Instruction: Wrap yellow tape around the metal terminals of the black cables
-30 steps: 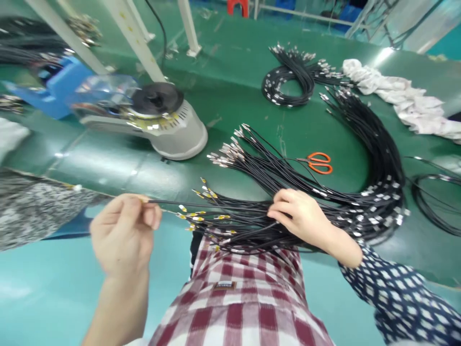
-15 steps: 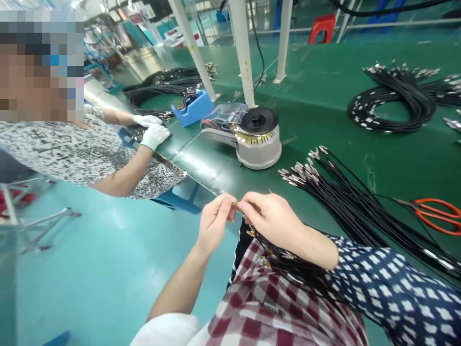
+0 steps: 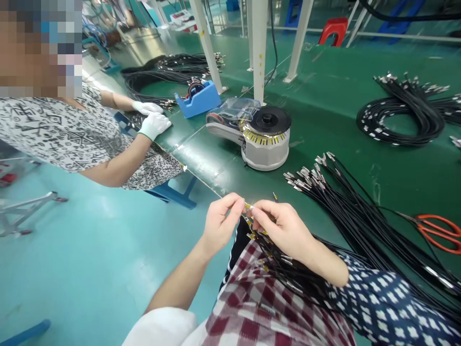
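My left hand (image 3: pixel 224 218) is closed, thumb and forefinger pinching the yellow-taped tip of a cable connector (image 3: pixel 248 206). From the other side my right hand (image 3: pixel 283 223) pinches the same piece at its metal part. Below my hands a bundle of black cables (image 3: pixel 288 269) lies across my lap, several of their ends wrapped in yellow tape. On the bench beyond stands a round tape dispenser (image 3: pixel 265 149), white with a black top and short yellow strips around its rim. Right of it, a bunch of black cables (image 3: pixel 345 211) with bare metal ends lies on the bench.
Orange-handled scissors (image 3: pixel 437 233) rest on the cables at right. A coiled cable bundle (image 3: pixel 399 122) lies farther back on the green bench (image 3: pixel 324 96). White posts (image 3: pixel 258 57) rise behind a blue tape holder (image 3: pixel 200 100). A co-worker's gloved hands (image 3: pixel 155 124) are at left.
My hands have drawn slightly apart, exposing more of the yellow-taped connector between them. The camera view has shifted a little, so the bench objects appear farther right.
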`<state>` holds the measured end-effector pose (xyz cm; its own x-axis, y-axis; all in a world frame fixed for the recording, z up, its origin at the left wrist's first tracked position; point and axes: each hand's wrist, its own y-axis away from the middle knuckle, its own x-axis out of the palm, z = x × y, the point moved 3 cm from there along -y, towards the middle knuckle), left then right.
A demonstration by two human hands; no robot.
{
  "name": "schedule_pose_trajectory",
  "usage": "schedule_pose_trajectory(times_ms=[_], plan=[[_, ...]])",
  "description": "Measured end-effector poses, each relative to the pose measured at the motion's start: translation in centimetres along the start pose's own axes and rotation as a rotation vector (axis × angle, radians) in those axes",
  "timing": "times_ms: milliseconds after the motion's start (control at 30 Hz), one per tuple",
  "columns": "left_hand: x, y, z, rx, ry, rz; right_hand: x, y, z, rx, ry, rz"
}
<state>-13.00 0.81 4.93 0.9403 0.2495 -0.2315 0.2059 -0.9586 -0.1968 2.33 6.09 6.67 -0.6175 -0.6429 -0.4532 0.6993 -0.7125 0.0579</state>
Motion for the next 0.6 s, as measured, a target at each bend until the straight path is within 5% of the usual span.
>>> schedule_pose_trajectory(times_ms=[200, 333, 400, 600], plan=[[0.0, -0.3, -0.3, 0.000, -0.056, 0.008, 0.4, 0.1, 0.1, -0.085, 0.228, -0.199], [0.2, -0.3, -0.4, -0.018, -0.053, 0.036, 1.5, -0.4, -0.9, 0.035, -0.339, 0.045], [0.4, -0.3, -0.4, -0.037, -0.046, 0.048, 1.8, -0.5, -1.2, 0.065, -0.476, 0.059], [0.8, -0.8, 0.3, -0.108, 0.035, 0.076, 1.5, -0.3, -1.1, 0.007, -0.130, -0.123]])
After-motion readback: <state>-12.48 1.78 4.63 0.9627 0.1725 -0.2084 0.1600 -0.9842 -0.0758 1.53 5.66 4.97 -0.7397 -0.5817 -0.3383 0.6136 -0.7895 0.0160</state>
